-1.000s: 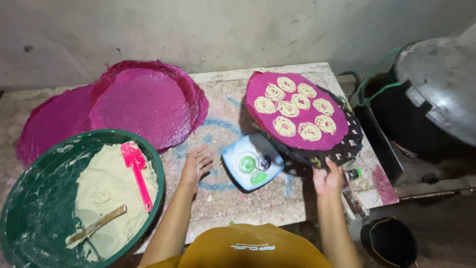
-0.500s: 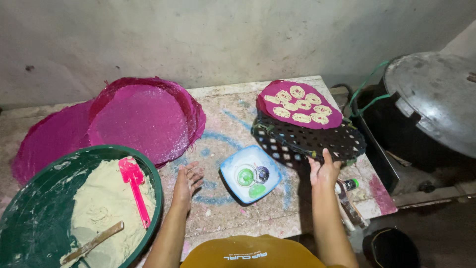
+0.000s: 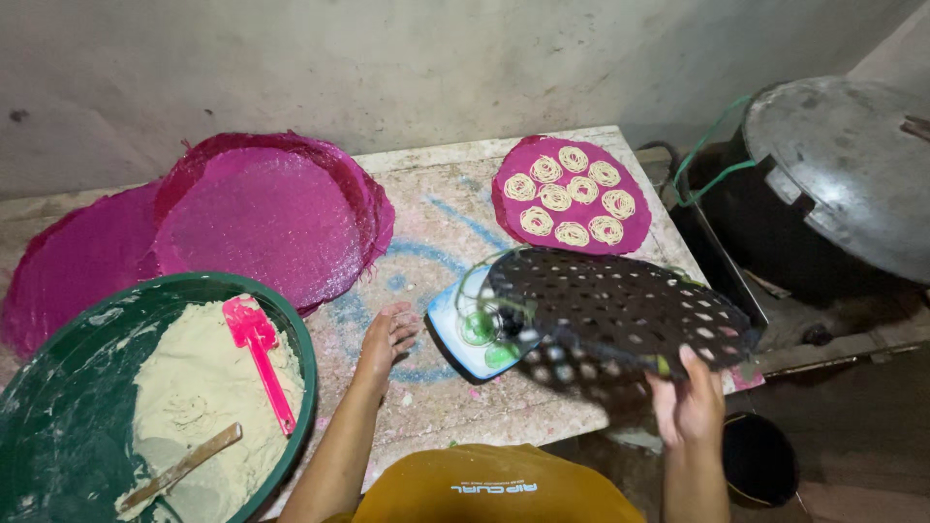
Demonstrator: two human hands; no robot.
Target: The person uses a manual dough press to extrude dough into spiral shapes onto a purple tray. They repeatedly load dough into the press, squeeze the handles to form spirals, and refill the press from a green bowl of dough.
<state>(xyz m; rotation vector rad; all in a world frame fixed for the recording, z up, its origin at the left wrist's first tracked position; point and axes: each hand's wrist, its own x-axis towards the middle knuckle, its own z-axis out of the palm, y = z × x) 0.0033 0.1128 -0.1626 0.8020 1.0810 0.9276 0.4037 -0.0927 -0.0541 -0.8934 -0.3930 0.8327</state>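
The right hand (image 3: pixel 690 407) is lifting the black tray (image 3: pixel 620 308) up and toward the person's body, fingers curled round its near edge w/ the thumb on top — a firm pinch on the rim. A second ago that tray was sitting under the pink mat (image 3: pixel 573 194) w/ the noodle coils (image 3: pixel 572 199); half a second ago it was sliding out from beneath; now the two are apart. The mat is lying alone on the table (image 3: pixel 436 387) at the far right, coils in place and looking undisturbed, while the tray is hanging tilted in the air, near edge raised, covering part of the small scale (image 3: pixel 470 329).

So the loaded mat has been left down and the tray is coming away bare — no coils on it that I can see.

The left hand (image 3: pixel 387 334) is resting flat on the table, fingers spread a little, holding nothing. It has barely shifted over the last second, just bracing near the scale's left side.

Round about: the green basin (image 3: pixel 58 320) of dough at lower left, w/ a pink scoop (image 3: pixel 257 353) and a wooden stick (image 3: pixel 179 467) lying in it; spare pink mats (image 3: pixel 262 218) stacked at the back left; a big pot w/ a metal lid (image 3: pixel 838 169) off to the right, well apart from both hands.
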